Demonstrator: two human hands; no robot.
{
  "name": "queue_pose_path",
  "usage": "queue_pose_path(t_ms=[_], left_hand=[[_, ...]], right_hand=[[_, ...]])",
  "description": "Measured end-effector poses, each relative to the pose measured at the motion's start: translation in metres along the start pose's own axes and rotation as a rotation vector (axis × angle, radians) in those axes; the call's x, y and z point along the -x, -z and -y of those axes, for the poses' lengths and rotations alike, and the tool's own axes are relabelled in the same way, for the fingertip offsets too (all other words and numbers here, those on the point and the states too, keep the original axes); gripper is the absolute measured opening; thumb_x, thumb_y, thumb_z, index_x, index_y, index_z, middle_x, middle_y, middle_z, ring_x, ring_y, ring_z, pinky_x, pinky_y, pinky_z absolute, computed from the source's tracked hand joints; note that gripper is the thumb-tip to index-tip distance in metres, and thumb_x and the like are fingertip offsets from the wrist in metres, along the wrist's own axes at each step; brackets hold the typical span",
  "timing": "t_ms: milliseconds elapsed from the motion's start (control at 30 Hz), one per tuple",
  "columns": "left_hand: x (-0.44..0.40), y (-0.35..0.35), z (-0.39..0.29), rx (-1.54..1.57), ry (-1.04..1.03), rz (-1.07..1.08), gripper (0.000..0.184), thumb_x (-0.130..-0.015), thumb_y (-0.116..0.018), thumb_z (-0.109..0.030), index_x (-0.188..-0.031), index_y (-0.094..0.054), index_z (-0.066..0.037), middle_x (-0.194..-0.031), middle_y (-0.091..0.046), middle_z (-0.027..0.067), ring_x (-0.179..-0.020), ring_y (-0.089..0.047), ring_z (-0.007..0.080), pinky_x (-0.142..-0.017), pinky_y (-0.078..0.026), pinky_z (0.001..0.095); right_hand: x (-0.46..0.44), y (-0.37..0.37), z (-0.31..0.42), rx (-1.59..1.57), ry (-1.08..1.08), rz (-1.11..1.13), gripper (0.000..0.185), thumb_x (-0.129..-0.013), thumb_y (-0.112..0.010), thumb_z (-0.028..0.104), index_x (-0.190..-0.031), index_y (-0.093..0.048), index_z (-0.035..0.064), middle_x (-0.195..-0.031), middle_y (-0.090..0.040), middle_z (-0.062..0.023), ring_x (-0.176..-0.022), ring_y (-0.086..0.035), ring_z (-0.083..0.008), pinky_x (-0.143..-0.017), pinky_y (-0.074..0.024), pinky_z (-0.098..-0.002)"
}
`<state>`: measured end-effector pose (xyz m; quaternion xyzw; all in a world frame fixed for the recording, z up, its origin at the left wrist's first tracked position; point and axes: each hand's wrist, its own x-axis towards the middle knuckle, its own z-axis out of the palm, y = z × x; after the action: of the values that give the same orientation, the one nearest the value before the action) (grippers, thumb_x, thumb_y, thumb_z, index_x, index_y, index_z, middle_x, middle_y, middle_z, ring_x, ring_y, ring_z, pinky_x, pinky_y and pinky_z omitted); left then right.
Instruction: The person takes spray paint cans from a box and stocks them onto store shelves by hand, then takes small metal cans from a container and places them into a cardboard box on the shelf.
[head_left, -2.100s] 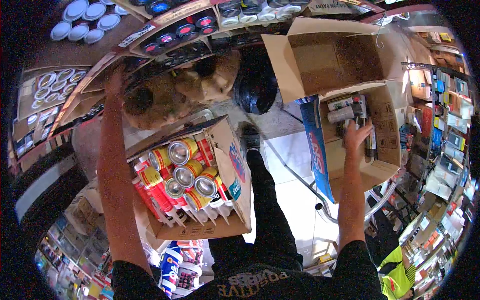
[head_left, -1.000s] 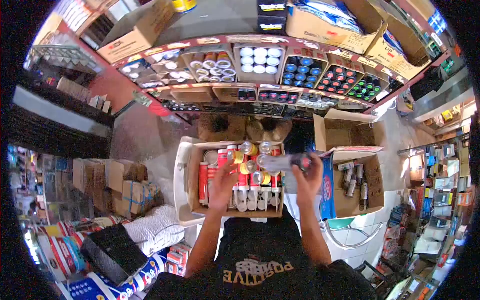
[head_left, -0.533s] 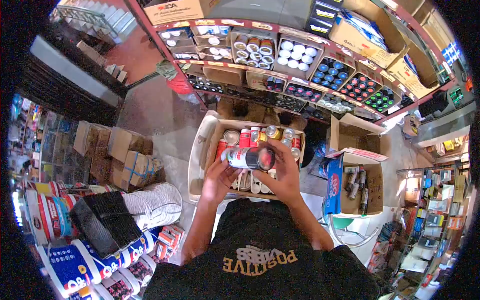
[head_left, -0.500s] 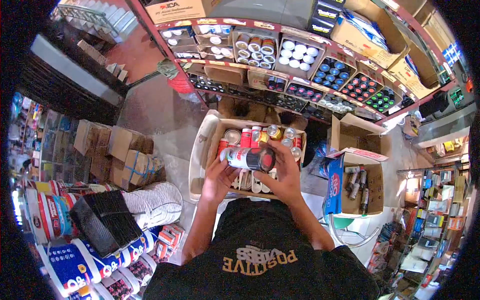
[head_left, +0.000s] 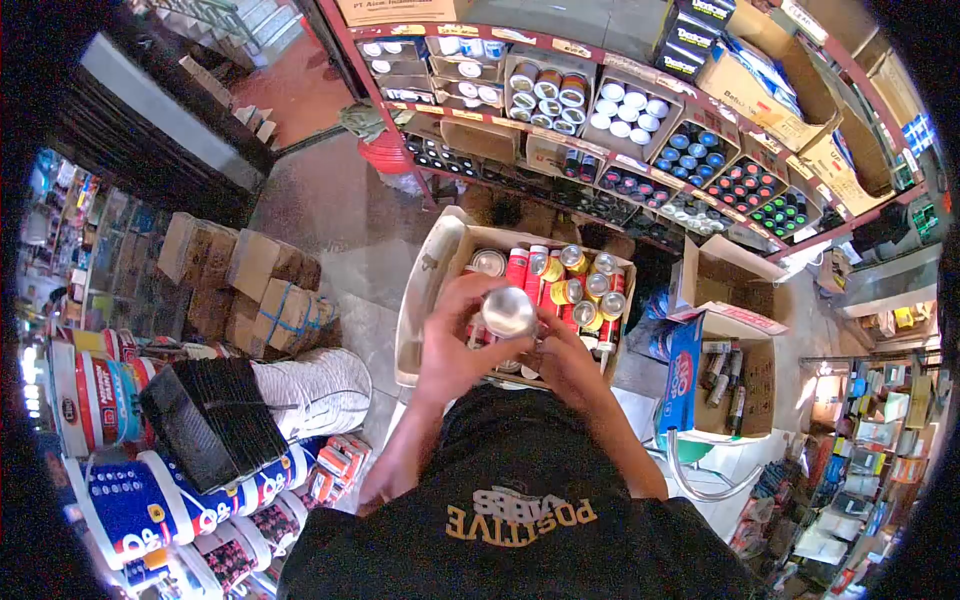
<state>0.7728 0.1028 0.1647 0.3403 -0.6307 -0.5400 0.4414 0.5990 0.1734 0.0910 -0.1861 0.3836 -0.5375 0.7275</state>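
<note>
Between both hands is a spray can [head_left: 508, 311], its round silvery end turned up toward the camera. My left hand [head_left: 455, 340] is wrapped round its left side. My right hand [head_left: 570, 355] closes on it from the right, with its fingertips partly hidden behind the can. Just beyond and below the hands lies an open carton [head_left: 625, 335] holding red tubes and several yellow-labelled cans [head_left: 573, 258]. To the right, a blue-sided box [head_left: 755, 400] holds several spray cans [head_left: 737, 402] lying loosely.
Ahead runs a shelf [head_left: 560, 45] with boxes of spray cans sorted by cap colour. Brown cartons [head_left: 285, 310] lie at the left. Nearer are a white rope roll [head_left: 320, 390], a black bundle [head_left: 210, 420] and blue pails [head_left: 120, 505]. A curved metal tube [head_left: 700, 485] stands below the blue-sided box.
The can has turned from lying sideways to end-up toward the camera. My left hand has moved up round it. The view has shifted, so the carton and shelf appear further right.
</note>
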Motion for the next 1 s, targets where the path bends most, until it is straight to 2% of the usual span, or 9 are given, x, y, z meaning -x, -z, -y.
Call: queue_pose_path(t_ms=[133, 233, 500, 567, 633, 700, 767, 833, 1000], left_hand=[[-0.002, -0.011, -0.019, -0.340, -0.177, 0.055, 0.073, -0.063, -0.088, -0.003, -0.128, -0.054, -0.003, -0.122, -0.059, 0.0118, -0.117, -0.057, 0.0224, -0.103, -0.045, 0.0362], [-0.001, -0.014, -0.016, -0.354, -0.181, 0.028, 0.073, -0.063, -0.088, -0.004, -0.128, -0.054, -0.003, -0.122, -0.058, 0.0118, -0.118, -0.056, 0.0222, -0.102, -0.045, 0.0356], [-0.003, -0.011, -0.004, -0.066, 0.016, 0.008, 0.067, -0.069, -0.082, 0.001, -0.129, -0.051, -0.003, -0.126, -0.056, 0.0117, -0.119, -0.055, 0.0222, -0.102, -0.044, 0.0352], [-0.005, -0.013, -0.002, 0.073, 0.091, -0.123, 0.070, -0.072, -0.081, 0.001, -0.133, -0.047, -0.002, -0.124, -0.053, 0.0081, -0.112, -0.055, 0.0169, -0.096, -0.048, 0.0334], [-0.012, -0.010, 0.006, -0.011, 0.010, -0.172, 0.071, -0.077, -0.076, 0.004, -0.138, -0.040, -0.001, -0.121, -0.054, 0.0090, -0.110, -0.056, 0.0164, -0.095, -0.049, 0.0325], [-0.015, -0.003, 0.007, 0.028, 0.298, -0.170, 0.066, -0.084, -0.073, -0.003, -0.140, -0.038, -0.001, -0.120, -0.057, 0.0106, -0.105, -0.058, 0.0158, -0.088, -0.052, 0.0301], [-0.014, 0.007, 0.039, -0.039, 0.263, -0.087, 0.057, -0.092, -0.066, -0.012, -0.141, -0.039, 0.000, -0.116, -0.060, 0.0118, -0.099, -0.062, 0.0162, -0.081, -0.055, 0.0296], [-0.007, 0.011, 0.071, 0.246, 0.727, 0.021, 0.050, -0.095, -0.062, -0.016, -0.139, -0.044, 0.000, -0.119, -0.060, 0.0128, -0.097, -0.064, 0.0170, -0.079, -0.057, 0.0310], [0.004, -0.019, 0.097, 0.518, 0.890, 0.097, 0.046, -0.101, -0.046, -0.035, -0.136, -0.052, -0.005, -0.111, -0.065, 0.0089, -0.089, -0.066, 0.0180, -0.080, -0.057, 0.0314]], right_hand=[[-0.001, -0.009, 0.002, -0.053, -0.049, 0.010, 0.057, -0.088, -0.049, 0.001, -0.144, -0.038, 0.0025, -0.134, -0.054, -0.0146, -0.124, -0.055, -0.0280, -0.103, -0.0478, -0.0399], [0.000, -0.014, 0.012, -0.051, -0.056, 0.000, 0.057, -0.087, -0.048, -0.001, -0.144, -0.039, 0.0021, -0.133, -0.054, -0.0141, -0.123, -0.055, -0.0273, -0.104, -0.0471, -0.0402], [0.001, 0.007, 0.015, -0.037, -0.030, 0.002, 0.064, -0.081, -0.054, 0.008, -0.144, -0.041, 0.0076, -0.130, -0.053, -0.0094, -0.113, -0.055, -0.0218, -0.086, -0.0493, -0.0345], [0.002, 0.012, 0.018, -0.059, -0.034, -0.033, 0.069, -0.079, -0.059, 0.013, -0.145, -0.039, 0.0134, -0.128, -0.053, -0.0070, -0.110, -0.054, -0.0203, -0.081, -0.0468, -0.0316], [0.007, 0.017, 0.022, -0.118, -0.017, -0.085, 0.068, -0.080, -0.062, 0.014, -0.144, -0.040, 0.0160, -0.127, -0.054, -0.0055, -0.107, -0.055, -0.0191, -0.082, -0.0467, -0.0331], [0.011, 0.023, 0.025, -0.231, 0.006, -0.174, 0.067, -0.082, -0.067, 0.015, -0.143, -0.041, 0.0212, -0.125, -0.055, -0.0025, -0.101, -0.057, -0.0166, -0.083, -0.0466, -0.0361], [0.011, 0.034, 0.026, -0.245, 0.058, -0.196, 0.066, -0.084, -0.066, 0.012, -0.144, -0.040, 0.0182, -0.125, -0.054, -0.0021, -0.098, -0.057, -0.0167, -0.082, -0.0475, -0.0359], [0.010, 0.043, 0.031, -0.100, 0.156, -0.205, 0.075, -0.083, -0.068, 0.005, -0.149, -0.034, 0.0124, -0.131, -0.052, -0.0058, -0.100, -0.058, -0.0171, -0.080, -0.0504, -0.0329], [0.020, 0.049, 0.049, 0.121, 0.216, -0.166, 0.077, -0.075, -0.078, 0.002, -0.143, -0.042, 0.0068, -0.129, -0.053, -0.0060, -0.107, -0.058, -0.0181, -0.091, -0.0512, -0.0327]])
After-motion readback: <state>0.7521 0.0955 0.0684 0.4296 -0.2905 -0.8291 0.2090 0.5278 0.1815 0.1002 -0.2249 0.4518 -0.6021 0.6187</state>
